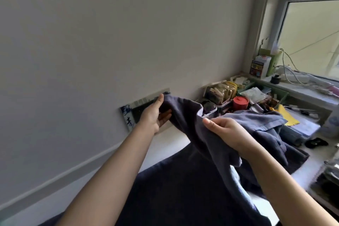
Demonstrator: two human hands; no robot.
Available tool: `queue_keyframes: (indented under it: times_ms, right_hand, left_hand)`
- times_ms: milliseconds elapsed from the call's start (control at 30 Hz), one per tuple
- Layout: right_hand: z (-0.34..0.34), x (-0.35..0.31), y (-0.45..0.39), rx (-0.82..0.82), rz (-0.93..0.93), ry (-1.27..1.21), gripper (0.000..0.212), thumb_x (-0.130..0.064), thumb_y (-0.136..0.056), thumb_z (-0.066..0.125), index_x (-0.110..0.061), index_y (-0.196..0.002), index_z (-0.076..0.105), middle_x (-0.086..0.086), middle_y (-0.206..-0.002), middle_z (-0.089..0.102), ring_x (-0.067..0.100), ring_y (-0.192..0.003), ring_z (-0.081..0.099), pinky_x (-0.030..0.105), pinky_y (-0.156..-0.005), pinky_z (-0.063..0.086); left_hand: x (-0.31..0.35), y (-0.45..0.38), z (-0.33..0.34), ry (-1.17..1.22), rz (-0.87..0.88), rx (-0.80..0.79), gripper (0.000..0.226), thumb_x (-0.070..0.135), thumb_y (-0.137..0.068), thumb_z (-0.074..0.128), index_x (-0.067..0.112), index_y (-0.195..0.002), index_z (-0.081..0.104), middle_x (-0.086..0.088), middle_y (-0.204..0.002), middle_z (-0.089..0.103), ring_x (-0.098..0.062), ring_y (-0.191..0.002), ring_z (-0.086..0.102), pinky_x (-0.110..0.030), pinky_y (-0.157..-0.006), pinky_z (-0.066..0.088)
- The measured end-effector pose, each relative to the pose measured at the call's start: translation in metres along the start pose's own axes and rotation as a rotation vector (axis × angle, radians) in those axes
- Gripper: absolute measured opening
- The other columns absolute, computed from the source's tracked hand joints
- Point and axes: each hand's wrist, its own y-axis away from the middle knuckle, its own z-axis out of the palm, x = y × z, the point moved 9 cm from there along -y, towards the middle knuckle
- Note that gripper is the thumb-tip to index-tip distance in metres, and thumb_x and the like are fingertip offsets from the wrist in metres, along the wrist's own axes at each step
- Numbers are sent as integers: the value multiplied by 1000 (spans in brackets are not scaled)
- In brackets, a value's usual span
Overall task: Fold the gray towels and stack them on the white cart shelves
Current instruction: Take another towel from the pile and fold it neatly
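Note:
A dark gray towel (185, 115) hangs in the air between both hands, above my lap. My left hand (156, 113) grips its upper left corner, thumb on top and fingers underneath. My right hand (225, 132) pinches the towel's top edge further right, and the cloth drapes down below it. More gray towel fabric (260, 124) lies bunched in a heap on the white desk just behind my right hand. The white cart is out of view.
A white desk (176, 141) runs along the wall. On it stand a basket of small items (218, 95), a red lidded jar (240, 102), yellow paper (286, 115) and clutter. A window sill (300, 88) with cables lies at right. A small picture (128, 113) leans on the wall.

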Motion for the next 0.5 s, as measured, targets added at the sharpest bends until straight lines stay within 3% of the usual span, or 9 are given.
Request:
queue_keyframes:
  times_ms: [133,233,367,500]
  right_hand:
    - [93,-30,23,-139,-48,-53,61,-60,-75,52,-1,-81,67,2,-68,60,9,-66,51,30,-66,43]
    - [160,-57,49,-217,-40,-131,58,-55,-76,52,2,-75,64,1,-64,58,8,-62,50,27,-61,41]
    - [259,-88,91,-392,-50,-209,42,-49,-83,51,-15,-58,57,-5,-54,52,6,-53,45,20,-52,37]
    - [360,-76,131,-515,-13,23,52,-50,-91,48,-3,-70,56,0,-59,50,8,-56,45,23,-57,37]
  left_hand:
    - [10,48,-79,201,11,-45,32,38,-88,61,9,-101,61,-11,-101,64,-25,-92,63,-42,-72,54]
    - [14,82,-141,357,17,-30,42,40,-91,54,7,-117,55,-15,-116,58,-31,-104,58,-51,-74,50]
    - [12,124,-239,595,30,29,34,38,-94,52,8,-109,58,-17,-112,59,-34,-107,56,-53,-74,48]
    - [-21,156,-345,712,35,132,32,38,-96,48,9,-103,59,-15,-111,61,-30,-108,58,-47,-75,48]
